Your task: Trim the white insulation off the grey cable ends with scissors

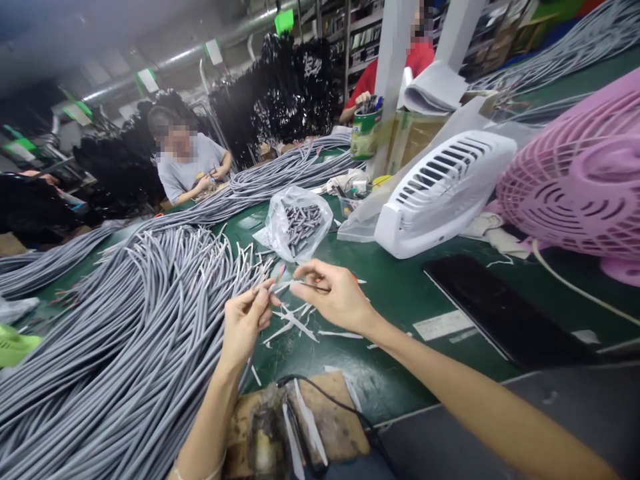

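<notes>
My left hand (247,320) is closed in a pinch on the end of a grey cable, mostly hidden by the fingers. Thin red and blue wires (281,272) stick up from that end. Just to the right, my right hand (333,293) is closed too, its thumb and fingertips meeting beside a pale strip (284,286) at the cable end. A thin dark piece shows under those fingers; what it is I cannot tell. White peeled scraps (293,325) lie on the green table (395,300) below both hands. Left of them spreads a large bundle of grey cables (150,320).
Beyond the hands stands a plastic bag (300,223) of short grey tubes. A white fan (445,193), a pink fan (575,173) and a dark flat device (505,313) occupy the right. In front is a stained wooden board (330,413). Two people work across the table.
</notes>
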A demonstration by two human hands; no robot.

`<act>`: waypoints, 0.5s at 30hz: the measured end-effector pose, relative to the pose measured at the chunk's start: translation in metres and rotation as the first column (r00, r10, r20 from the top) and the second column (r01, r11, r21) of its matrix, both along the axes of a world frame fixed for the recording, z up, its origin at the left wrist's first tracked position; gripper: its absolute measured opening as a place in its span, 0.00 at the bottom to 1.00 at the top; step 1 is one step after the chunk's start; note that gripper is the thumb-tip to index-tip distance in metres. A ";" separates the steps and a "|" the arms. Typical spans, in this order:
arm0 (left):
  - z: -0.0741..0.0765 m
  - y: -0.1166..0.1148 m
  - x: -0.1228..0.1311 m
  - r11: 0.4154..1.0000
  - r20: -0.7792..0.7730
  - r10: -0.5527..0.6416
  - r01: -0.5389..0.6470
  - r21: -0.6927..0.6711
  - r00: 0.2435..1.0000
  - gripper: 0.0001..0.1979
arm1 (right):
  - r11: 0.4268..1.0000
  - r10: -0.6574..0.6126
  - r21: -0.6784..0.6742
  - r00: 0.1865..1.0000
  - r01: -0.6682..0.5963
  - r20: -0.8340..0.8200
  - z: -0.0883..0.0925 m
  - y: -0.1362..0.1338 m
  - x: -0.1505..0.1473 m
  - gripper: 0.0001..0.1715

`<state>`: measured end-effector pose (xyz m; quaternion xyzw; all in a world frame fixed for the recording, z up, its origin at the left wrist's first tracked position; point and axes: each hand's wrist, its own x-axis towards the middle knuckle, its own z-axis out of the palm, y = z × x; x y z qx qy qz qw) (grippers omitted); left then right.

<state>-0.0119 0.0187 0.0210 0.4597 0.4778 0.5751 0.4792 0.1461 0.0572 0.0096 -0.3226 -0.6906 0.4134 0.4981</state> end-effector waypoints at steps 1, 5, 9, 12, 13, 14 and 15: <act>0.000 -0.001 0.001 1.000 -0.013 -0.015 0.015 -0.012 1.000 0.20 | 1.000 -0.015 0.021 1.000 0.015 0.020 -0.001 0.000 -0.001 0.12; 0.002 -0.003 0.003 0.997 -0.133 -0.071 0.064 -0.053 0.989 0.23 | 0.975 -0.036 0.223 0.991 0.006 0.130 -0.004 0.002 -0.001 0.07; 0.003 -0.001 0.003 0.999 -0.310 0.032 -0.034 -0.002 0.950 0.19 | 0.917 -0.158 0.394 0.967 0.068 0.199 -0.008 0.003 -0.001 0.09; -0.002 0.001 0.004 0.980 -0.390 0.199 -0.173 0.102 0.899 0.14 | 0.854 -0.248 0.515 0.924 0.066 0.292 -0.014 0.000 -0.003 0.10; -0.005 0.001 0.004 0.967 -0.415 0.252 -0.212 0.140 0.874 0.12 | 0.829 -0.270 0.556 0.906 0.048 0.325 -0.016 -0.002 -0.004 0.11; -0.007 0.001 0.004 0.953 -0.444 0.300 -0.242 0.182 0.844 0.11 | 0.807 -0.280 0.590 0.891 0.018 0.356 -0.018 -0.005 -0.006 0.11; -0.009 0.002 0.005 0.939 -0.480 0.339 -0.258 0.228 0.809 0.09 | 0.791 -0.275 0.612 0.882 -0.018 0.382 -0.019 -0.007 -0.007 0.12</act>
